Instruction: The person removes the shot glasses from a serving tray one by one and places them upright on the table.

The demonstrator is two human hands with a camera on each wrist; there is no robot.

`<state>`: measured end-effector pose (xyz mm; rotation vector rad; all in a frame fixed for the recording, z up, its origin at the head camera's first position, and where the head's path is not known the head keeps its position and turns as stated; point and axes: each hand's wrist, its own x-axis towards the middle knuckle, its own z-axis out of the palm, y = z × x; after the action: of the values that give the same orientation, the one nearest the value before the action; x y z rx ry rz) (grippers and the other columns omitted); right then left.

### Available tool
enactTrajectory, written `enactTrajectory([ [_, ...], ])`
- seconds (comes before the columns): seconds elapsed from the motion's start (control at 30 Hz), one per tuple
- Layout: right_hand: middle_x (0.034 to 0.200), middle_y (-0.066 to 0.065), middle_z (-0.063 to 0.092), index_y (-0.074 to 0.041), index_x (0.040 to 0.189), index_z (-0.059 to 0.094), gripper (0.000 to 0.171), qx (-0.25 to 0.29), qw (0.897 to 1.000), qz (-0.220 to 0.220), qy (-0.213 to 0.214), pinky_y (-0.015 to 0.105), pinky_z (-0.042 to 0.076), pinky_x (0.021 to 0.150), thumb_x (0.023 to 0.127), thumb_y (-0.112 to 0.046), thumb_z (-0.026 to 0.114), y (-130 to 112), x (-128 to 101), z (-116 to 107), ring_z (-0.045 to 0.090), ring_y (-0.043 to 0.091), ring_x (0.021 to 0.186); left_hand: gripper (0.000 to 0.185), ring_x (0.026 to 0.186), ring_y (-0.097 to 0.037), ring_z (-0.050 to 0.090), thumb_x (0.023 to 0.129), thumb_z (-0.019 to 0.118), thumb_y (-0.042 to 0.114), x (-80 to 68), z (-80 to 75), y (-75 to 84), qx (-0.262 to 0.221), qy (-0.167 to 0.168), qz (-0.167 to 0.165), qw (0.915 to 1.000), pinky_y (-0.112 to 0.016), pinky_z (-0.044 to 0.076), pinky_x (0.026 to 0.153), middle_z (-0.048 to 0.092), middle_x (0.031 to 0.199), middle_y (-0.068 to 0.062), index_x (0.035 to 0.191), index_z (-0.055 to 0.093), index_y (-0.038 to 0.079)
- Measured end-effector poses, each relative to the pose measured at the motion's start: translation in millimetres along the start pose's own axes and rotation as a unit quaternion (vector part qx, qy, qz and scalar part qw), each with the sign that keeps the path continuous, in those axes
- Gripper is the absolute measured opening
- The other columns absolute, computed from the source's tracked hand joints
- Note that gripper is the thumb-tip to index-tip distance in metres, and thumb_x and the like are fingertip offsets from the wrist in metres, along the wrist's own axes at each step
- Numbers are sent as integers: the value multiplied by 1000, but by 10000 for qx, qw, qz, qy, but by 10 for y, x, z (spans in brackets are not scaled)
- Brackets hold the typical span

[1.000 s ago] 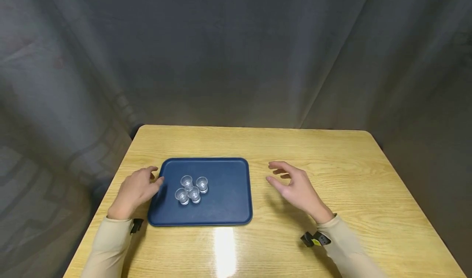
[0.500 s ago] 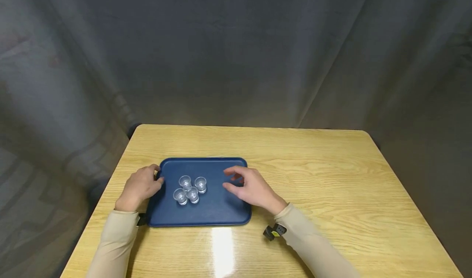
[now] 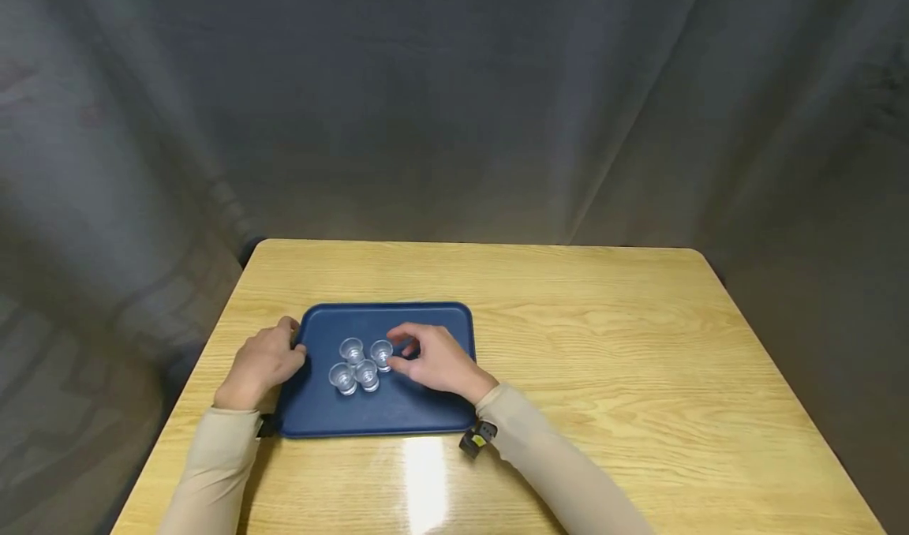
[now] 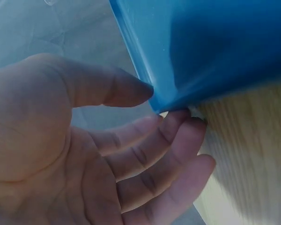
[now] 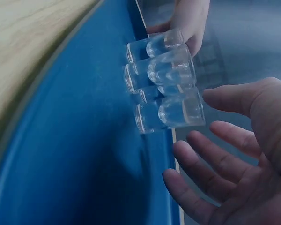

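Observation:
Several clear shot glasses [image 3: 365, 374] stand upright in a tight group on a dark blue tray [image 3: 327, 419]. My left hand [image 3: 263, 361] is at the tray's left side. In the left wrist view its thumb [image 4: 131, 91] lies on the rim and the curled fingers meet the edge from below, pinching the tray. Over the tray, my right hand [image 3: 440, 360] has thumb and fingers spread beside the rightmost shot glass [image 3: 382, 352]. In the right wrist view the thumb [image 5: 229, 98] is close to the rim of the nearest shot glass [image 5: 171, 112], and the fingers are relaxed.
The tray lies on a light wood-grain table [image 3: 604, 346], towards its left side. Dark grey curtains [image 3: 454, 125] hang behind and at both sides. Each wrist wears a small black camera [image 3: 477, 438].
My right hand has moved left from over the table to beside the rightmost shot glass. My left hand has come closer onto the tray's edge. The glasses keep their arrangement on the tray.

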<state>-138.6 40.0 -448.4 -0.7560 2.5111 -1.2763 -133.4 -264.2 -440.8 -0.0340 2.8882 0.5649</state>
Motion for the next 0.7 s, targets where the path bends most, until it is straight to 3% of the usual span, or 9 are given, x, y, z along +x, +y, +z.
enactTrajectory([
  [0.27,125,5,77,-10,131,75,38,279,9995,159,6,22,57,73,97,-26,80,12,99,66,74,14,98,49,81,-36,66,98,59,16,-24,-22,-64,-6,5,143,9999,-57,54,74,72,97,-21,140,56,-10],
  [0.47,114,-1,79,-19,129,76,39,169,9995,269,-65,21,56,75,93,-30,84,42,133,111,70,3,92,49,83,-36,67,97,60,11,-22,-12,-82,-34,-31,167,9998,-57,55,77,72,101,-25,140,55,-12],
  [0.7,116,-1,79,-18,129,75,40,114,9997,195,-86,20,55,77,91,-26,86,56,141,142,70,4,91,48,86,-38,68,97,59,10,-5,2,-94,-35,-79,242,9997,-59,56,79,73,105,-28,139,55,-12],
])
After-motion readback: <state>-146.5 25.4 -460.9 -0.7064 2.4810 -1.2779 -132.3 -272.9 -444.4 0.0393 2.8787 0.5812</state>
